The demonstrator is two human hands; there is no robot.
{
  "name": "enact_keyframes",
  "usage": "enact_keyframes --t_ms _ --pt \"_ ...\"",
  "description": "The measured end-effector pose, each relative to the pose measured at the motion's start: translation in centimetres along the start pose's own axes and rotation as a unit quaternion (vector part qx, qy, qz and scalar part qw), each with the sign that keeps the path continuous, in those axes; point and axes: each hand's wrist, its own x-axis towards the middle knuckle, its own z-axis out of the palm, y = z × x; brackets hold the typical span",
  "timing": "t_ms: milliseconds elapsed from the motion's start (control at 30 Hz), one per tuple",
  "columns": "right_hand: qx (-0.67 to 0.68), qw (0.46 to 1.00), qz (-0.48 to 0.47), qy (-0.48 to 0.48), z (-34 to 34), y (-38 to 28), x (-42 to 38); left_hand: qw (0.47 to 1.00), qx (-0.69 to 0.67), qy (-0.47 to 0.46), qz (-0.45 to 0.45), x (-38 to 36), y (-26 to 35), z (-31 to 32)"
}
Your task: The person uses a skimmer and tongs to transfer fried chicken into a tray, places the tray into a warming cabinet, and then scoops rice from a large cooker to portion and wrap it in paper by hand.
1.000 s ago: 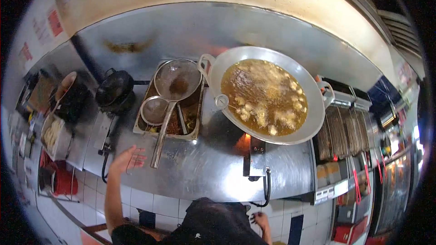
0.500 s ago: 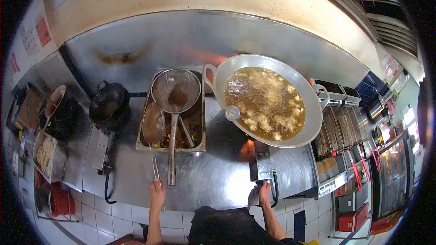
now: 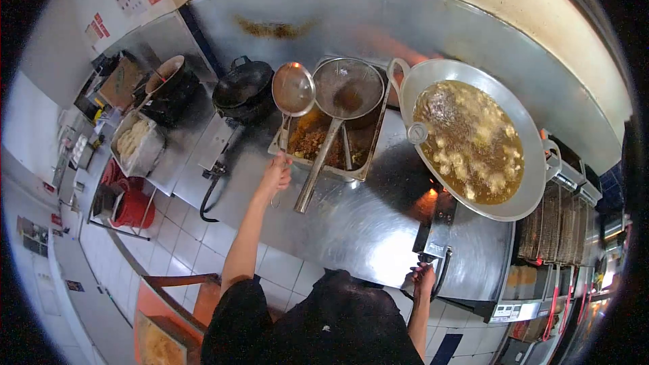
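My left hand (image 3: 276,174) is closed round the handle of a wire skimmer (image 3: 294,89), whose round head is raised at the upper left of a metal tray (image 3: 365,170). In that tray lie brown crumbs, and a large long-handled strainer (image 3: 349,88) rests across it. My right hand (image 3: 422,277) is at the burner's control valve by the counter's front edge, its fingers curled at the knob. A big wok (image 3: 531,196) of bubbling oil holds pale frying pieces, with a round thermometer (image 3: 417,133) at its left rim. Orange flame glows beneath the wok.
A black wok (image 3: 243,88) stands left of the tray. Farther left are a container of pale food (image 3: 138,142), a dark pot (image 3: 169,88) and a red bucket (image 3: 133,206). Fryer baskets (image 3: 558,223) stand at the right. An orange chair (image 3: 203,304) is at the lower left.
The view has swung left, so the counter appears farther right. My left hand has lifted the skimmer, its head moving from over the tray's lower left to its upper left. My right hand stays at the valve.
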Motion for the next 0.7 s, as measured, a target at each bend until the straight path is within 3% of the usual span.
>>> enact_keyframes --t_ms 67,167,300,333,367,433,467,500,567,600,633,700 --pt "0.063 0.998 0.004 -0.005 -0.6 0.4 -1.3 0.989 -0.106 -0.058 -0.086 -0.2 -0.7 -0.1" --pt "0.085 0.996 0.018 0.012 0.2 0.1 -4.7 0.977 -0.131 -0.098 -0.139 0.9 -2.7 -1.6" --pt "-0.005 0.998 0.018 0.053 -0.8 1.1 -5.3 0.992 0.004 -0.055 -0.11 1.2 -2.4 -3.3" --pt "-0.005 0.998 0.019 0.053 -0.6 0.7 -5.7 0.985 0.165 0.014 -0.056 1.4 -1.6 -4.3" --pt "-0.041 0.997 0.02 0.068 0.0 0.0 -6.3 0.944 0.32 0.079 0.001 1.7 -0.4 -5.2" --pt "-0.081 0.994 0.005 0.075 -0.3 -0.2 -6.7 0.912 0.397 0.05 0.09 1.2 4.0 -6.2" --pt "-0.077 0.993 0.002 0.084 -0.6 -0.3 -6.9 0.927 0.365 0.057 0.062 -0.6 7.8 -4.5" --pt "-0.078 0.993 -0.018 0.083 -0.8 -0.3 -7.2 0.913 0.388 0.072 0.103 -2.9 11.3 -2.9" --pt "-0.079 0.992 -0.039 0.091 -0.3 -0.9 -7.9 0.842 0.44 0.077 0.303 -3.9 15.6 -3.3" --pt "-0.077 0.992 -0.038 0.096 -0.4 -0.9 -8.1 0.867 0.383 0.092 0.305 -5.7 17.9 -2.2" --pt "-0.082 0.991 -0.048 0.095 -0.6 -0.8 -8.1 0.928 0.221 0.004 0.301 -5.8 18.3 -3.4" --pt "-0.102 0.986 -0.064 0.114 -0.2 -0.5 -8.3 0.949 -0.056 -0.12 0.287 -4.8 17.8 -5.8"
